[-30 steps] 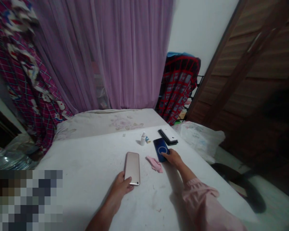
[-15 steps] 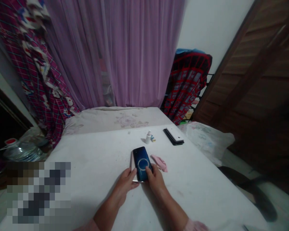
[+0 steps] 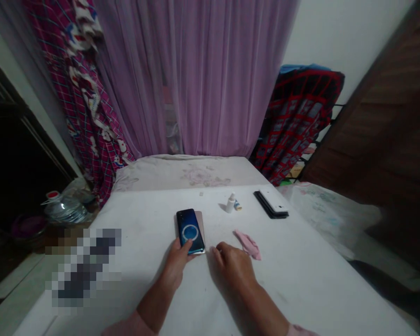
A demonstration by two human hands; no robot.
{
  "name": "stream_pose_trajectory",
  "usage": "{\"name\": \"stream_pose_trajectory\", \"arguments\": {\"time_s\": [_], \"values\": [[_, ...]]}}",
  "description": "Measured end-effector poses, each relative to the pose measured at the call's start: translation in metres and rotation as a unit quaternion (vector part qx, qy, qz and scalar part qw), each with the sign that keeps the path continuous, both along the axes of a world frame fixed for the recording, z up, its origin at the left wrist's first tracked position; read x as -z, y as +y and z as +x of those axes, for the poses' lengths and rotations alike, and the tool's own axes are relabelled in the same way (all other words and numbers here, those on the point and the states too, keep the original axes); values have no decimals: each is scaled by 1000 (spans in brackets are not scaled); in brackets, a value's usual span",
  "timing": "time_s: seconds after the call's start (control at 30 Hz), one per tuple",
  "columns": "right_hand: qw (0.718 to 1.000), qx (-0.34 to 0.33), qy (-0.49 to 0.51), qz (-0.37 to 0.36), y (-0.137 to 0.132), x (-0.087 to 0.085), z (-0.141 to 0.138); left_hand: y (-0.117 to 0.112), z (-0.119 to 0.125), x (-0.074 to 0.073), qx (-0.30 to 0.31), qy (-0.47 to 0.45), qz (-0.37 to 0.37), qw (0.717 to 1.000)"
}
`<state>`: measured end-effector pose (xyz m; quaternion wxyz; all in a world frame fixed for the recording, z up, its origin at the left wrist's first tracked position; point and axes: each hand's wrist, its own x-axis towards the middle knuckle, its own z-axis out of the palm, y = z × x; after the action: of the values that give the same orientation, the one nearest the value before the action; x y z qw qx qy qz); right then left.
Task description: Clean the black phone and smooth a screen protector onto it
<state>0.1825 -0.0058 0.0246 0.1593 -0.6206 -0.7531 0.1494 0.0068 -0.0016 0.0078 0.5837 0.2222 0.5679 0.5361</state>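
Right hand (image 3: 234, 268) off glossy phone (image 3: 189, 232) atop rose-gold phone (image 3: 200, 227), left hand (image 3: 177, 263) touching

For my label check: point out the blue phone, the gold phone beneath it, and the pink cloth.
Blue phone (image 3: 190, 232), head view, ring on its back.
Gold phone (image 3: 200, 227), head view, uncovered edge.
Pink cloth (image 3: 248, 245), head view, its middle.

I logged a white dropper bottle (image 3: 230, 203) with a small tube (image 3: 238, 205) beside it on the white sheet (image 3: 311, 284), a white phone atop dark phones (image 3: 271, 204) and a crumpled pink cloth (image 3: 248, 245). Beyond I noted a pillow (image 3: 189, 172), a purple curtain (image 3: 199, 74), two hanging plaid cloths (image 3: 297, 116), and a plastic water jug (image 3: 66, 210).
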Motion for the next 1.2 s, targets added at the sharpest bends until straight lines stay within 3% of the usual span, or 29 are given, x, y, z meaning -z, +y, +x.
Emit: {"name": "stream_pose_trajectory", "arguments": {"time_s": [0.13, 0.23, 0.37, 0.43, 0.5, 0.67, 0.73, 0.93, 1.07, 1.2], "values": [[998, 7, 54, 15, 2, 18, 28, 27, -59, -15, -102, 72, -23, 992], [990, 88, 88, 69, 15, 26, 70, 43, -98, -23, -151, 114, -39, 981], [970, 198, 70, 123, 55, 6, 137, 50, -123, -29, -151, 132, -54, 978], [954, 256, 18, 156, 83, -11, 162, 48, -126, -30, -133, 130, -62, 981], [950, 284, -33, 125, 109, -23, 176, 45, -126, -30, -113, 124, -72, 983], [950, 301, -89, -10, 157, -20, 177, 40, -128, -22, -25, 122, -58, 990], [949, 296, -100, -43, 166, -15, 176, 42, -131, -18, 0, 142, -49, 989], [940, 289, -137, -114, 182, -12, 183, 45, -131, -18, 0, 155, -77, 985], [942, 267, -151, -138, 187, -14, 190, 37, -113, -17, 55, 131, -77, 987], [948, 243, -157, -130, 189, -14, 198, 34, -90, -12, 113, 207, -75, 969]]}}
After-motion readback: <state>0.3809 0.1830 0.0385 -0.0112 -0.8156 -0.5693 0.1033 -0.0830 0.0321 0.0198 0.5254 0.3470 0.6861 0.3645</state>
